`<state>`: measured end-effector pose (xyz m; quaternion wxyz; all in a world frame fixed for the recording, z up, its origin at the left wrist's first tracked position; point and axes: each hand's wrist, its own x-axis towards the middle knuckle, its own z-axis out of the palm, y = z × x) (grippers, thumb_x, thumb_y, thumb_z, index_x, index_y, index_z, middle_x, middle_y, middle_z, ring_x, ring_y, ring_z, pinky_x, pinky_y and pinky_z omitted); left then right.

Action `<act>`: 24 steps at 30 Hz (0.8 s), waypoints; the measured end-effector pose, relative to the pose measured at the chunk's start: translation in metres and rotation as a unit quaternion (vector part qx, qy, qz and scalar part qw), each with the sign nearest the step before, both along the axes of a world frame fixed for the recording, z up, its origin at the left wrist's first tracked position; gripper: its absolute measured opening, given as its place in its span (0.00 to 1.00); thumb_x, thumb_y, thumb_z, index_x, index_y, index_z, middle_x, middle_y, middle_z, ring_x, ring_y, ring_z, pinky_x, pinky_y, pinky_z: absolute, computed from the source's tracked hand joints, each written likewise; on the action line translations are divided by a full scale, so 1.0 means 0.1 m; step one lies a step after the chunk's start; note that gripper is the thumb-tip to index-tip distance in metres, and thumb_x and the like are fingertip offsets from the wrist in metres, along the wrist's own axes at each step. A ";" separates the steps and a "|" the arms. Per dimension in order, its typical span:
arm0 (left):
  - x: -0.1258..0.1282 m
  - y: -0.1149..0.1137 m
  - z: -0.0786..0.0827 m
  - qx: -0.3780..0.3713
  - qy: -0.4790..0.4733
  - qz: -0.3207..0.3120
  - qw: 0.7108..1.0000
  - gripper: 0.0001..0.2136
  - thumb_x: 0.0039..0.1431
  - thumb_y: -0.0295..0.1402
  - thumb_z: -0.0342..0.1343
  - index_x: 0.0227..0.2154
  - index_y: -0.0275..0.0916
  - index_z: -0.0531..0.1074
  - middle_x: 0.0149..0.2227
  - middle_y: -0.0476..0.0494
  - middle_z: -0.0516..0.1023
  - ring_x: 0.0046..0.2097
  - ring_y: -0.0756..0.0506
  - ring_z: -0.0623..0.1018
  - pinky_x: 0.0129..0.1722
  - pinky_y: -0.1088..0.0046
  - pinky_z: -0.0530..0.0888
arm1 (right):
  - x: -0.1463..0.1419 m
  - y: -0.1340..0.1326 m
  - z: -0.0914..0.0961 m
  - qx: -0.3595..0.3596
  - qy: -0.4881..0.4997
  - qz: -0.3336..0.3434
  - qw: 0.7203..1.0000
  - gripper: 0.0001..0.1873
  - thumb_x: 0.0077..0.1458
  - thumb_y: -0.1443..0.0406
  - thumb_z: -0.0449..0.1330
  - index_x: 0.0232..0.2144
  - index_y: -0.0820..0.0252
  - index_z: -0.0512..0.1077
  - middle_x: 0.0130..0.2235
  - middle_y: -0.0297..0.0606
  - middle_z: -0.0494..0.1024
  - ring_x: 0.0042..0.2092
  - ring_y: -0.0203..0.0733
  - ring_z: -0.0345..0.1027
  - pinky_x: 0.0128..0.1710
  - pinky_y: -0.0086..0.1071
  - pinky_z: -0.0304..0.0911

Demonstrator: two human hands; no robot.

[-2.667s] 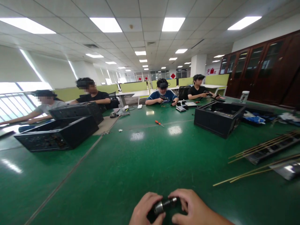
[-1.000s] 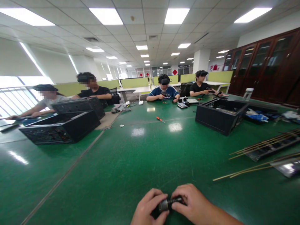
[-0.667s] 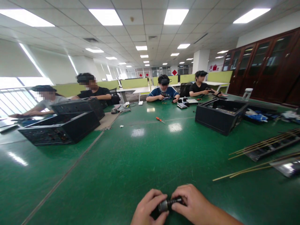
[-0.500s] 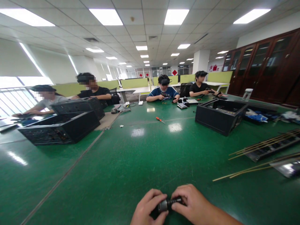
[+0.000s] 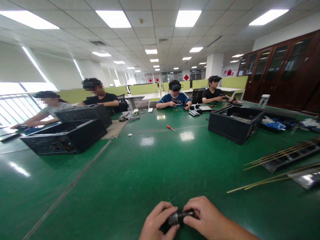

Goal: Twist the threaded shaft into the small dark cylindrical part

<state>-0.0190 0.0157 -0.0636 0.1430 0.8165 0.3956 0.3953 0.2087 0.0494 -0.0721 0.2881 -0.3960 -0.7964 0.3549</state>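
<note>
Item: 1 dark cylindrical part, which lay between the 2 hands, above or on the green table, its long axis running left to right with the right end slanted slightly away from the wearer; neither hand was nearer. The left hand was curled narrowly, thumb and fingers about the thicker greyish end; the right hand pinched the slimmer stem, partly hidden by its fingers.
</note>
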 end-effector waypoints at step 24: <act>-0.02 0.01 0.01 0.004 0.006 0.000 1.000 0.20 0.51 0.21 0.64 0.47 0.44 0.77 0.40 0.45 0.80 0.40 0.47 0.83 0.42 0.77 0.80 | 0.02 0.00 0.03 -0.001 0.016 0.000 1.000 0.05 0.51 0.66 0.65 0.32 0.58 0.80 0.27 0.32 0.78 0.30 0.37 0.68 0.33 0.27 0.56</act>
